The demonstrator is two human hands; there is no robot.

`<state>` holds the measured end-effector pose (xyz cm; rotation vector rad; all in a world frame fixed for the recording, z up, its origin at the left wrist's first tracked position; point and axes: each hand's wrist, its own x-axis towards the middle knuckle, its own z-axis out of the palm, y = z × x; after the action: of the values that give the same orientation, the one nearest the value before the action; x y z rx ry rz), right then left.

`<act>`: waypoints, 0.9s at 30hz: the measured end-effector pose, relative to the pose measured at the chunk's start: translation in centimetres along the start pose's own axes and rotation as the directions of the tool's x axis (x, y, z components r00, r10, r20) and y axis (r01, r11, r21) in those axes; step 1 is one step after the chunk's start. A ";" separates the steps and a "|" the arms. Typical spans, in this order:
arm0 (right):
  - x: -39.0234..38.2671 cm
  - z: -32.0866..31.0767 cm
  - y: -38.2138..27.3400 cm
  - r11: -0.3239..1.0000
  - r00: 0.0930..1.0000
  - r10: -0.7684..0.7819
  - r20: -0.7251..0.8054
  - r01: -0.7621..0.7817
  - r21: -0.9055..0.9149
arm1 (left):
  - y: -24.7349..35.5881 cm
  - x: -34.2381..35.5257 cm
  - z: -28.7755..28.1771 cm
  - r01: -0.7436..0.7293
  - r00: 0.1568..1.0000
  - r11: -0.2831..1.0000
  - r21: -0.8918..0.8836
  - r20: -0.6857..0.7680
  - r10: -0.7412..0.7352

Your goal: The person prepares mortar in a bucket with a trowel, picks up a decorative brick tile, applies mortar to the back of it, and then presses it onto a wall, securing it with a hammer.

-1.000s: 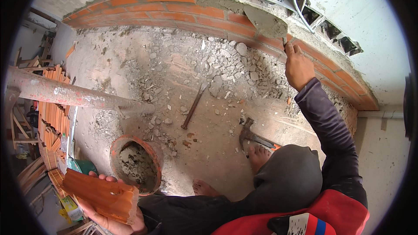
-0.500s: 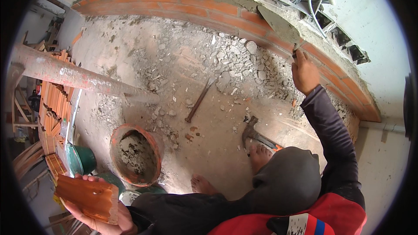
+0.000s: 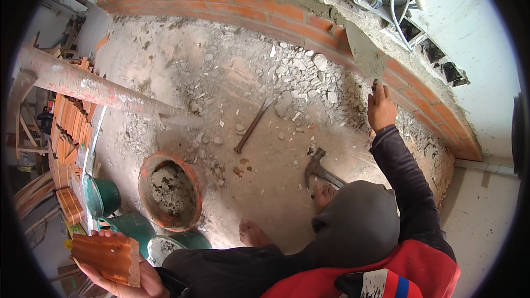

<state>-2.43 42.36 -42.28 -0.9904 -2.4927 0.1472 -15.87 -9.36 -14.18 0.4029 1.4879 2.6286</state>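
Trowel point(image 3: 365, 54) shifted; handle point(image 3: 375, 84) mostly hidden.

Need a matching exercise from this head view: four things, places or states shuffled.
1. trowel
2. clay piece
3. hammer
4. round bucket

A. on the floor, by the right foot
B. has grey mortar inside
C. held in the right hand
D. held in the left hand

Pairs: 1-C, 2-D, 3-A, 4-B

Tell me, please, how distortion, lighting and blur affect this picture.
In the head view, fisheye distortion bows the brick wall into an arc within a black rim; the white wall looks bright, the floor unevenly lit; the right hand shows little blur.
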 end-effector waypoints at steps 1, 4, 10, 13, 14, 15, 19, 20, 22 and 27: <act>-0.6 -0.5 0.1 0.999 1.000 0.001 -0.014 0.000 0.032 | 0.0 0.0 0.1 0.000 1.000 1.000 0.011 -0.005 0.000; -1.6 -2.1 -0.4 0.955 0.999 -0.037 0.001 0.035 0.293 | 0.3 0.0 -0.1 0.003 1.000 0.998 0.065 -0.004 -0.003; -0.1 -2.1 -4.5 0.753 0.954 0.017 0.299 -0.209 0.624 | 0.4 0.0 -0.5 -0.011 0.999 0.994 0.108 -0.036 0.015; 2.5 0.7 -4.9 0.708 0.940 -0.004 0.340 -0.238 0.665 | 0.7 -0.2 -0.2 -0.012 0.999 0.993 0.115 -0.032 0.016; 3.4 1.5 -4.8 0.665 0.929 0.013 0.370 -0.285 0.691 | 0.8 -0.3 0.0 -0.018 0.999 0.994 0.103 -0.047 0.023; 4.2 2.3 -4.6 0.616 0.917 0.028 0.399 -0.330 0.715 | 1.0 -0.4 0.2 -0.027 0.998 0.995 0.094 -0.060 0.033; 4.2 2.2 -1.9 0.522 0.871 0.115 0.477 -0.462 0.717 | 1.7 -1.2 2.1 -0.104 0.976 0.971 0.214 -0.167 0.141; 3.6 2.4 -1.3 0.526 0.854 0.080 0.513 -0.474 0.706 | 0.3 -1.0 4.6 -0.145 0.926 0.937 0.317 -0.289 0.241; 1.2 1.9 -1.2 0.443 0.825 0.123 0.552 -0.543 0.713 | -0.5 -1.1 5.5 -0.174 0.842 0.784 0.596 -0.323 0.433; -3.7 -1.5 -3.7 0.402 0.801 0.032 0.598 -0.558 0.726 | 5.2 -6.7 -1.9 -0.202 0.961 0.978 0.054 -0.183 0.209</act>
<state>-1.70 37.01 -41.30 -0.9439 -1.9957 1.8694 -9.71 -15.03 -11.83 0.3378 1.6301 2.8767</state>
